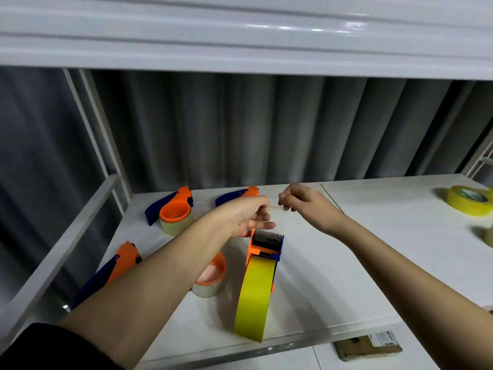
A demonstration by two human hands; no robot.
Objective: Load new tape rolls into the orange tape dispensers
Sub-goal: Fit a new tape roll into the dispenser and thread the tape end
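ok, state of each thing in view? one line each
Front dispenser: upright on table, yellow roll loaded.
Tape end: pulled out, pinched between both hands.
Left hand: pinching the tape end.
Right hand: pinching the tape end.
Far-left dispenser: on its side, loaded.
Near-left dispenser: on its side, loaded, partly hidden.
Rear dispenser: mostly hidden.
Spare yellow roll: flat, unloaded.

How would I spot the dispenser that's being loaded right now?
Look at the white shelf, near its front edge between the two forearms. The dispenser stands upright on a bright yellow roll, its toothed blade just under the left hand. The other orange dispensers lie flat, holding pale rolls.
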